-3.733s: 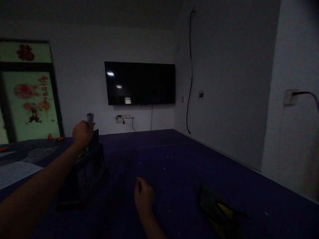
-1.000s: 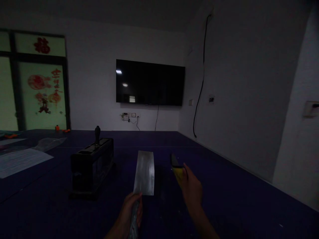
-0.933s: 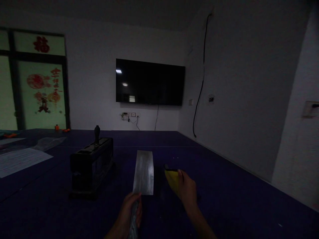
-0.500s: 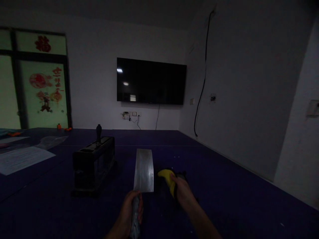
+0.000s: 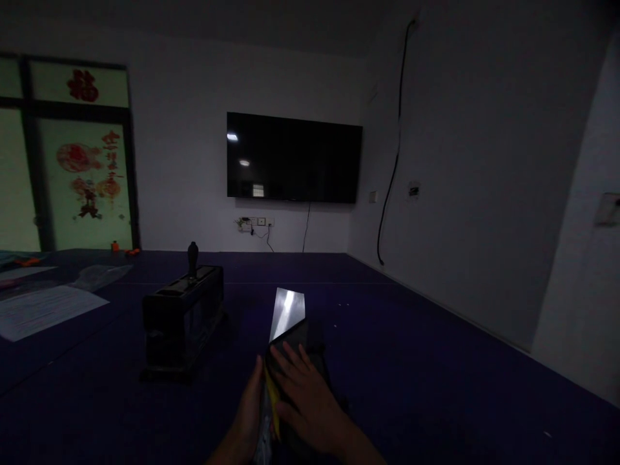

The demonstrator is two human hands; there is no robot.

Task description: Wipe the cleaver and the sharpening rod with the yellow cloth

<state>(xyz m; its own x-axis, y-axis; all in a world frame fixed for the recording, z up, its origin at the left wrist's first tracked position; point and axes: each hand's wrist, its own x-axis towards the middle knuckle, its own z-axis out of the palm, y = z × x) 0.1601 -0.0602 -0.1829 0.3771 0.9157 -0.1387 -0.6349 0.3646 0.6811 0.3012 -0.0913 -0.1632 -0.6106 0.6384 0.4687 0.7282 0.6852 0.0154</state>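
A cleaver (image 5: 285, 315) points away from me, its bright blade half covered. My left hand (image 5: 246, 413) is closed around its silvery handle (image 5: 264, 436). Over the near part of the blade lies a dark, flat-sided thing (image 5: 294, 336) with a yellow edge (image 5: 271, 391); its kind does not show clearly. My right hand (image 5: 307, 397) holds this piece against the cleaver, fingers stretched across its dark side and thumb near the yellow edge. Much of the piece is hidden under that hand.
On the dark blue tabletop (image 5: 436, 387), a black box with a knobbed top (image 5: 184, 316) stands to the left. Papers (image 5: 48, 310) and clear plastic (image 5: 101, 276) lie farther left. A television (image 5: 295, 158) hangs on the far wall, and a black cable (image 5: 398, 152) runs down the right wall.
My right hand has come left with the black and yellow piece, which now covers part of the blade. The cleaver has tilted, its visible blade narrower and brighter.
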